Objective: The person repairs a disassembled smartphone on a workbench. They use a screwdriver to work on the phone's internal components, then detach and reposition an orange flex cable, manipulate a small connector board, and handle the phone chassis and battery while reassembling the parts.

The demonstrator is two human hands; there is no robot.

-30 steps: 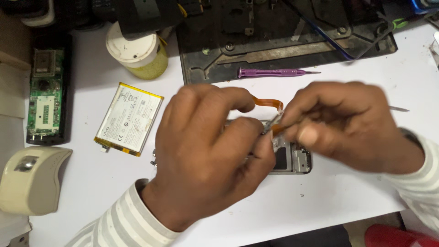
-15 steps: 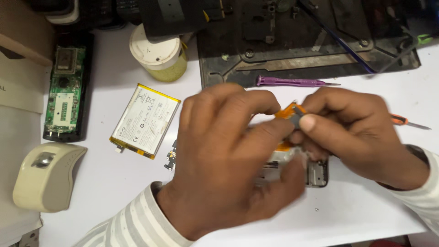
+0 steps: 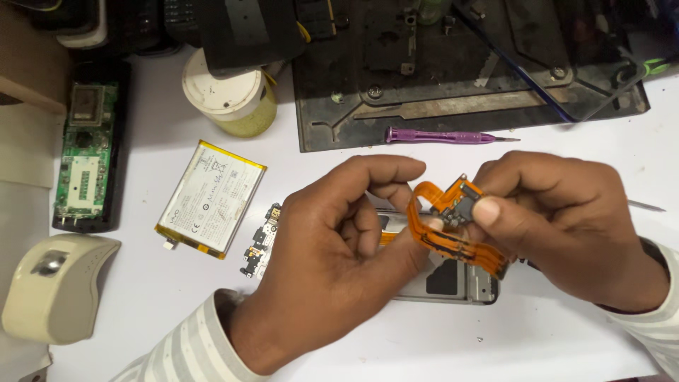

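Observation:
My left hand (image 3: 339, 247) and my right hand (image 3: 566, 219) meet over an opened phone frame (image 3: 453, 283) lying on the white table. Between thumbs and fingertips they hold an orange flex cable (image 3: 442, 223) with a small dark part at its upper end, lifted just above the frame. My right thumb presses on the dark part; my left thumb pinches the cable's loop. A small circuit board (image 3: 260, 240) lies just left of my left hand. Most of the phone frame is hidden under my hands.
A flat white-and-yellow battery (image 3: 211, 198) lies to the left. A purple screwdriver (image 3: 442, 136) rests by a dark metal plate (image 3: 460, 78). A yellow jar with white lid (image 3: 230, 95), a green circuit board in a black case (image 3: 85, 170), a beige device (image 3: 53, 286).
The orange cable, earlier mostly covered by my fingers over the frame, is now lifted free and looped in plain sight. My hands have parted slightly; the thin tool in my right hand is gone.

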